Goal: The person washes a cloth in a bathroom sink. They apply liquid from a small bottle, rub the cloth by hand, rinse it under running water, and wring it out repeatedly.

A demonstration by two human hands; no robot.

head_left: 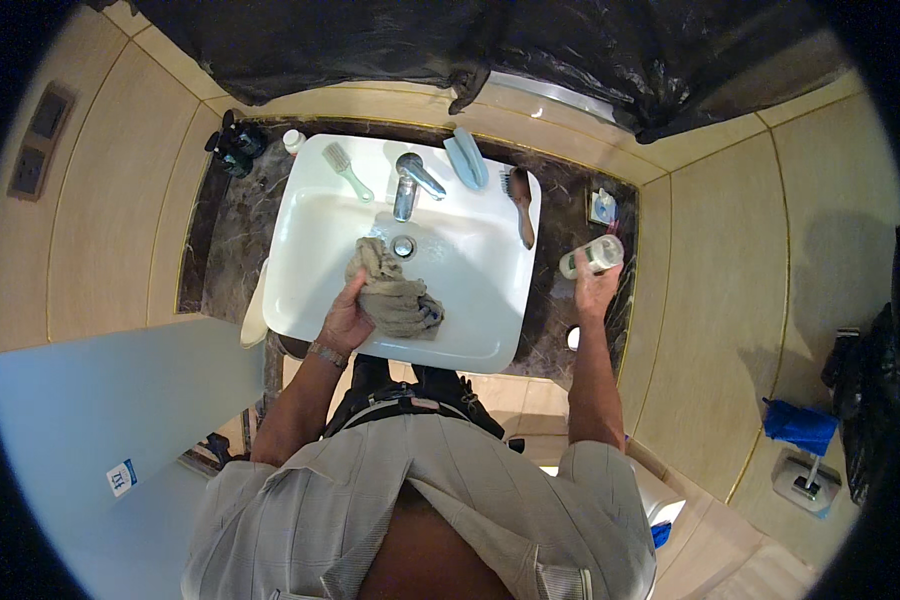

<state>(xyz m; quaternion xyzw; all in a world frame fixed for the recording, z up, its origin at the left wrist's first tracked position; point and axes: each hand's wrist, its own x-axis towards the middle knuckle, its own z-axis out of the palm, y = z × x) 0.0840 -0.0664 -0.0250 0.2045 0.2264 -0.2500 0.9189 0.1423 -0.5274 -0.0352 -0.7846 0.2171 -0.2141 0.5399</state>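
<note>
Head view: left hand (345, 322) presses cloth (395, 295) — basin (470, 345) rim near.

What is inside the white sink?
Inside the white sink there is a crumpled grey-brown cloth, gripped by the left hand, and a round metal drain beside it. The cloth hides the basin under it.

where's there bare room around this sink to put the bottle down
Bare dark counter lies left of the basin, below the black item. The basin's right half is also open. Crowded: the back rim with comb, tap, blue holder and brush; the right strip, where the right hand holds the bottle.
</note>
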